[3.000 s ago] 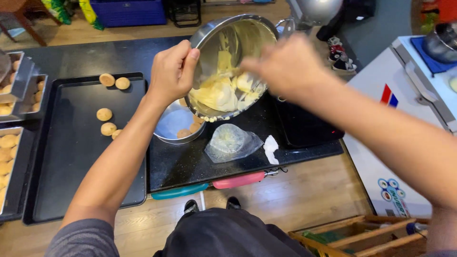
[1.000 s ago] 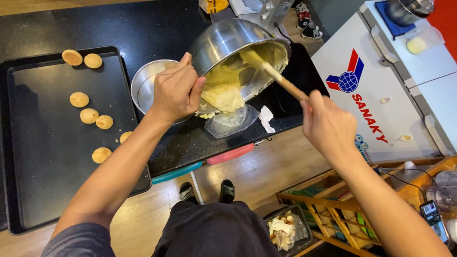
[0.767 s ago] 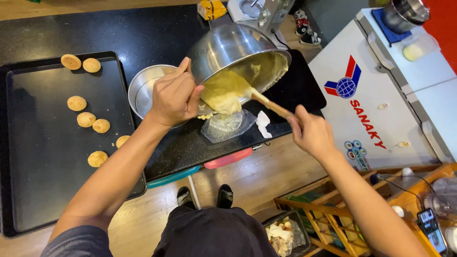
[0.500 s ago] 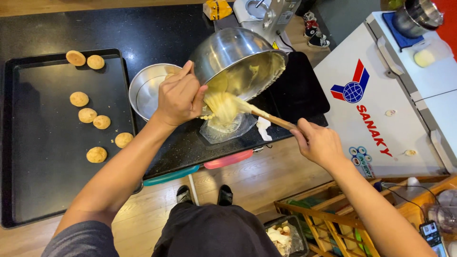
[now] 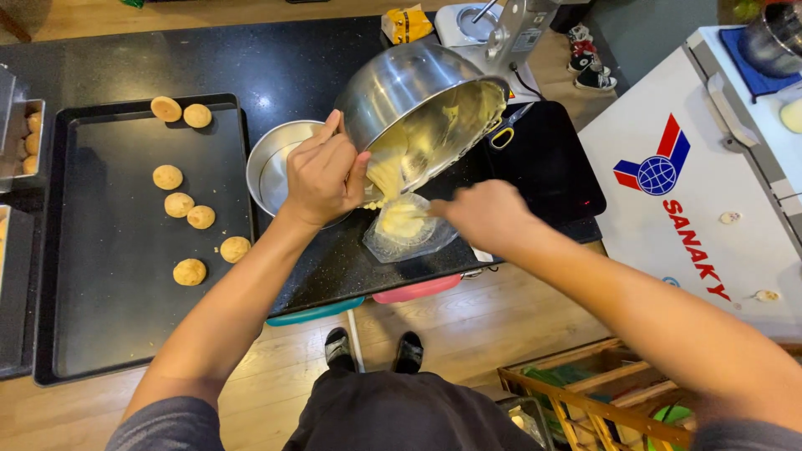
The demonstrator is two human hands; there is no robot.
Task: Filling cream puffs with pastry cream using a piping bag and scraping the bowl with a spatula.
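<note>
My left hand grips the rim of a large steel mixing bowl and holds it tipped steeply over the black counter. Pale yellow dough slides out of the bowl into a clear plastic bag lying below it. My right hand is closed at the bag's right side; earlier frames show a wooden spatula in it, now hidden by the hand. A smaller empty steel pan sits behind my left hand.
A black baking tray with several round golden cookies lies at the left. More trays with cookies are at the far left. A stand mixer stands behind, a white chest freezer at the right, a wooden crate below.
My right hand scraped dough down out of the bowl with the spatula and moved left to the bag. More dough now lies in the bag. The bowl stays tilted.
</note>
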